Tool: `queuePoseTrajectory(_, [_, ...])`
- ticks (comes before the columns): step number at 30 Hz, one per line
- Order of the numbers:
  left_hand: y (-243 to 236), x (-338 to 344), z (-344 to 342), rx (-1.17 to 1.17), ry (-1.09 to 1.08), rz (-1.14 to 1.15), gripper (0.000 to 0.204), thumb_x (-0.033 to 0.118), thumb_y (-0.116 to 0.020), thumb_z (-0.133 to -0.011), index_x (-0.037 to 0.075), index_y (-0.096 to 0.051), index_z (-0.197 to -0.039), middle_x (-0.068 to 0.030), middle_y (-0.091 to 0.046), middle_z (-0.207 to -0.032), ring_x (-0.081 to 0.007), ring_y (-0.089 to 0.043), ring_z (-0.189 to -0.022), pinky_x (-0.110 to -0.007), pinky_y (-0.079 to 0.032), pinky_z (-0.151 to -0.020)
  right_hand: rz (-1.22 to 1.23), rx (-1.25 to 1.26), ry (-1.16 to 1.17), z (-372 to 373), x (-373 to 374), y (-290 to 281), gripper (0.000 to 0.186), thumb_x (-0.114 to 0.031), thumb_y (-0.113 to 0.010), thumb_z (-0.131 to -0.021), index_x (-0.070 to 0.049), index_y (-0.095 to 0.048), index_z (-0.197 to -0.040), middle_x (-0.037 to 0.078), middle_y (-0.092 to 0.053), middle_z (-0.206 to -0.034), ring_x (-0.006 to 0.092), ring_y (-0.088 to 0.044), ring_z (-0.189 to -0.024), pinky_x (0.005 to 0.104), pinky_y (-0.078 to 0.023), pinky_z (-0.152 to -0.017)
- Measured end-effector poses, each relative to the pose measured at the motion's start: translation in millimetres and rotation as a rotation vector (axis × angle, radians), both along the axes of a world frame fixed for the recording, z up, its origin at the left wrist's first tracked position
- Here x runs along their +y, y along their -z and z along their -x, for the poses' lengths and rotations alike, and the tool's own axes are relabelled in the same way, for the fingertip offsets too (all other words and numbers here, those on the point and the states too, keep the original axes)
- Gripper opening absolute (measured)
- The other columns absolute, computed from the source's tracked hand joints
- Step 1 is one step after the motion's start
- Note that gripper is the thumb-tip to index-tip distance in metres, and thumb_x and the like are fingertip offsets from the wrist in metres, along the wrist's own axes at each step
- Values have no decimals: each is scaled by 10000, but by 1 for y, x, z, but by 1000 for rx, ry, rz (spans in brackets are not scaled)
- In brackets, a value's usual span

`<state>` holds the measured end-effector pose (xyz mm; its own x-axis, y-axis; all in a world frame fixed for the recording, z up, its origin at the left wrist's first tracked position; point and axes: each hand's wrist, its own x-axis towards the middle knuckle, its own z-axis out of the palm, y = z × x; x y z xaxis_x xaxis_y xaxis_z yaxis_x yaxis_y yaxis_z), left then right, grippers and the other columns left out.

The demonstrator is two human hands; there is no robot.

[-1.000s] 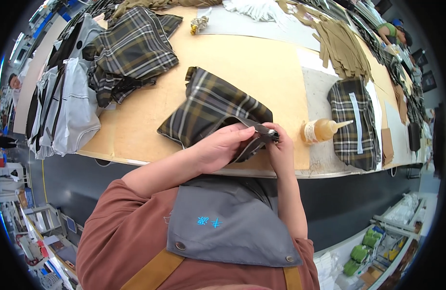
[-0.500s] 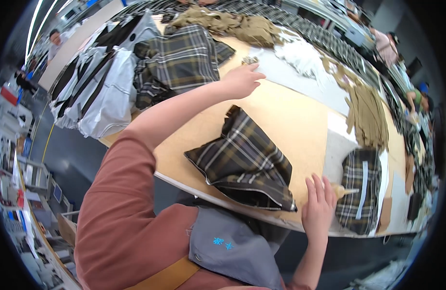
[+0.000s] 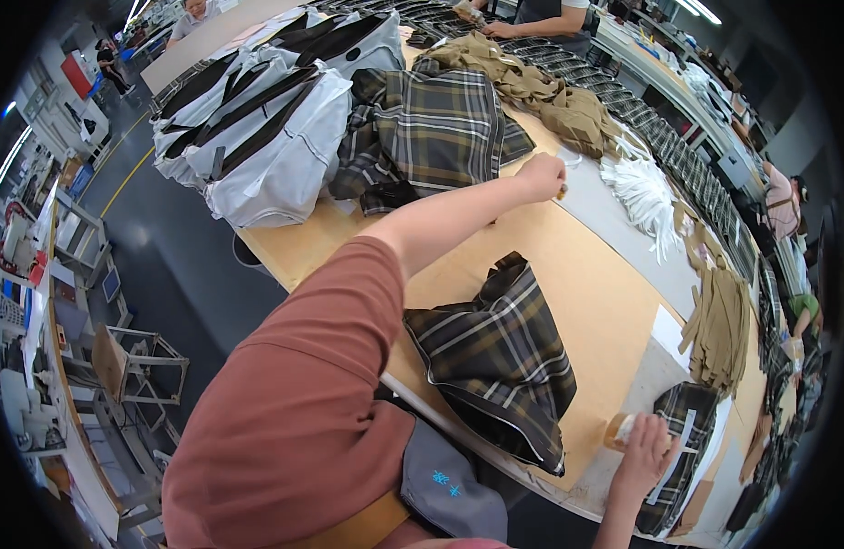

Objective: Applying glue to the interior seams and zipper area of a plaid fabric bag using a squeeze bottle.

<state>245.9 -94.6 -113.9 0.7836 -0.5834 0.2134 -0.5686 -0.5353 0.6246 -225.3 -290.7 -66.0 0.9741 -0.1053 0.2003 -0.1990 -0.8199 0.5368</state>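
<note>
My left hand (image 3: 542,178) is stretched far over the table, fingers closed on a small yellowish thing that is mostly hidden. My right hand (image 3: 643,446) grips a squeeze bottle of amber liquid (image 3: 616,432) at the table's right front. Between them lies a loose dark plaid fabric piece (image 3: 495,357) with a zipper along its edge. A folded plaid piece with a pale strip (image 3: 669,476) is beside and under my right hand. Beyond my left arm lie more plaid fabric (image 3: 422,123) and a stack of white pieces with black openings (image 3: 257,165).
Khaki strips (image 3: 714,329), white strips (image 3: 637,197) and khaki cloth (image 3: 568,123) lie along the far side, by long plaid rolls (image 3: 669,137). Co-workers (image 3: 554,20) are across the table and at the right (image 3: 779,201). A stool (image 3: 138,361) stands in the left aisle.
Both hands have let go of the central plaid piece. My left hand has reached forward and closed; my right hand has moved right and taken hold of the bottle. The view has turned left.
</note>
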Motion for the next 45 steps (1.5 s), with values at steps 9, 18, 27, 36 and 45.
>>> queuePoseTrajectory(9, [-81,80,176,1293,550,1051,332,118,-474,-905,58,-428,-1229,-35,-534,-1076,-111,-556,-905,-219,-482,-728,-610,-990,-201,-14,72,-59,747,-520,-644,-726,-14,-407,-1222,164,-412,-1185,301,-453,-1084,413,-407,-895])
queuePoseTrajectory(18, [-88,105,284,1432,621,1007,329,114,-449,-919,-4,-430,-1226,-87,-527,-1166,-142,-551,-1016,-247,-483,-822,-1761,-1295,-751,-1,153,-46,951,-542,-713,-622,-25,-270,-1286,131,-341,-1265,273,-479,-1118,362,-416,-962])
queuePoseTrajectory(27, [-93,124,347,1250,656,788,418,-82,-459,-798,-3,-458,-1208,-114,-536,-1162,-165,-533,-1059,-303,-434,-899,-2027,-1236,-585,22,180,-32,948,-573,-757,-513,-30,-369,-1186,102,-422,-1164,269,-518,-1041,411,-450,-909])
queuePoseTrajectory(36, [-98,132,368,1103,725,941,295,25,-533,-856,41,-480,-1146,-28,-562,-1043,-84,-547,-923,-228,-451,-798,-1935,-1189,-681,38,208,-24,985,-605,-694,-590,-59,-246,-1276,127,-382,-1262,288,-436,-1151,415,-381,-976])
queuePoseTrajectory(45, [-80,147,351,1020,643,834,334,99,-519,-883,46,-421,-1198,-37,-577,-974,-83,-590,-825,-203,-488,-650,-2184,-1130,-536,16,213,-3,972,-503,-708,-658,-73,-166,-1339,153,-324,-1343,259,-399,-1199,376,-365,-996])
